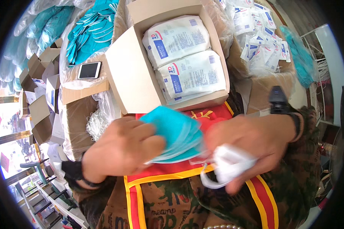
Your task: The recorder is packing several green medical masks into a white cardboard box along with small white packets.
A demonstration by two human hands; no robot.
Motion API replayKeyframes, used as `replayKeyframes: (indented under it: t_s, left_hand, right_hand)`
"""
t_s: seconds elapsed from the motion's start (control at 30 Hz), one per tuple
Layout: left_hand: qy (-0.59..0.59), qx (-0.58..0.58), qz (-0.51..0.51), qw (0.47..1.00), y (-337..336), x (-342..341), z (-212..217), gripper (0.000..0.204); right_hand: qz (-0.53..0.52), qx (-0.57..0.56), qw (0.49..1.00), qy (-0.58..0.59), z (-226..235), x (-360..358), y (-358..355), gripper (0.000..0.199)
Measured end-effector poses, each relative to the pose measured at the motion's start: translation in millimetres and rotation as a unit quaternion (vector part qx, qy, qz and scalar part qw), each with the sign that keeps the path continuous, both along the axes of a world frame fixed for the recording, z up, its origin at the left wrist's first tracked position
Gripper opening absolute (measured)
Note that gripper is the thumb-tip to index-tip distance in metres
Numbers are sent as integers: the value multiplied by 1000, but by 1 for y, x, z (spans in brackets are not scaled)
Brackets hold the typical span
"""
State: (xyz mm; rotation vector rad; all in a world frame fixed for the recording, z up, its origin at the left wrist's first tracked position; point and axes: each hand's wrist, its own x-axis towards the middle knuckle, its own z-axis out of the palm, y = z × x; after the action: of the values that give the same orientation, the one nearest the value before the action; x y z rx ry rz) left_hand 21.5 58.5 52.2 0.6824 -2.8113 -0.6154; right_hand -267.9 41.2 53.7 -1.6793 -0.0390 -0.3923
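My left hand (pixel 122 147) is closed around the left side of a small stack of teal folded face masks (pixel 174 131), held over my lap. At the right end of the stack is my right hand (pixel 252 139), curled round a white bundle (pixel 233 162) that looks like the masks' ear loops. A white loop hangs out below that bundle. Both hands are smeared by motion. Beyond them stands an open cardboard box (pixel 132 68) with white printed mask bags (pixel 191 78) packed inside.
Loose teal masks (pixel 92 32) fill a lined carton at the far left, with a white phone (pixel 89 70) on its near edge. White cords (pixel 97 124) lie below it. White sachets (pixel 261 42) fill a carton at the far right. Empty cartons (pixel 42 110) are piled at left.
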Motion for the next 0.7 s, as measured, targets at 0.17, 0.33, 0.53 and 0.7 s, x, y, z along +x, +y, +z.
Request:
replayKeyframes:
  t_s: [0.17,0.33,0.53,0.7]
  left_hand:
    - [164,93,480,857,8,55,-20,17]
    - [395,123,442,796,-18,-11,-47,27]
    - [496,278,379,730,-14,-66,-56,37]
    - [298,141,137,934,-33,-11,-55,53]
  right_hand:
    - [-408,135,896,112,13,-54,-7,22]
    - [-403,222,875,150,-51,-7,-41,36]
    - [-308,320,896,-16,-112,33,-61,48]
    - [-282,339,897,40,-91,9,-69,55]
